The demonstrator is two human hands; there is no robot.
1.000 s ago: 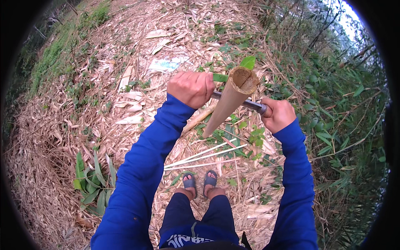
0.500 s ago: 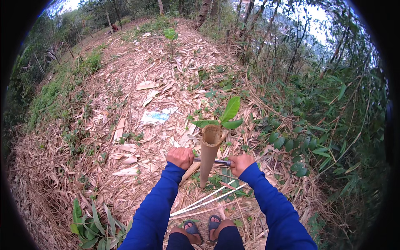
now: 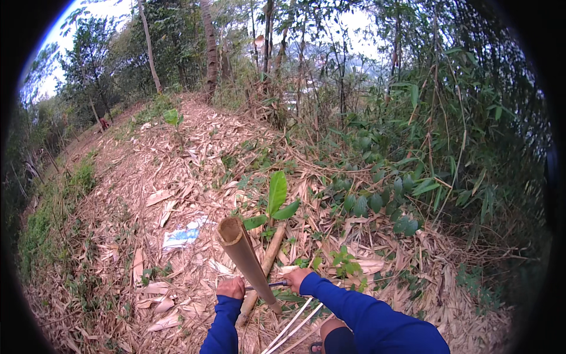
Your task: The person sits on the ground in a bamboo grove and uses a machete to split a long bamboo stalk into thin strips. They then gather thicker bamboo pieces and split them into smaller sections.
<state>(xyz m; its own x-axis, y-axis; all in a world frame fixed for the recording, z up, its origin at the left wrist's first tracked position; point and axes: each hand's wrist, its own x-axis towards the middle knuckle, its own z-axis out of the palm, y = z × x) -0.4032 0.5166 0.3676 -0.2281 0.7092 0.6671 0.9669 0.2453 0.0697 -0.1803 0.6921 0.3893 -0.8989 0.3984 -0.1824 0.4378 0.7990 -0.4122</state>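
Observation:
A tan, hollow bamboo tube [image 3: 246, 258] stands tilted in front of me, its cut upper end open and its lower end among the dry leaves. My left hand [image 3: 231, 288] is closed at the left end of a narrow metal bar-like tool [image 3: 279, 284]. My right hand [image 3: 296, 279] is closed on the tool's other end, right of the tube. The tool crosses behind the bamboo, which hides its middle, so I cannot tell whether it has a blade. Both arms are in blue sleeves.
A brown pole [image 3: 272, 251] lies on the leaf litter behind the tube. Pale thin strips [image 3: 293, 323] lie near my feet. Beyond are a broad-leaved seedling [image 3: 276, 197] and a white-and-blue plastic sheet [image 3: 183, 236]. Dense bamboo growth [image 3: 448, 159] borders the right side.
My view has swung up and to the right. The tube leans more to the left at its top, and both hands still grip the tool.

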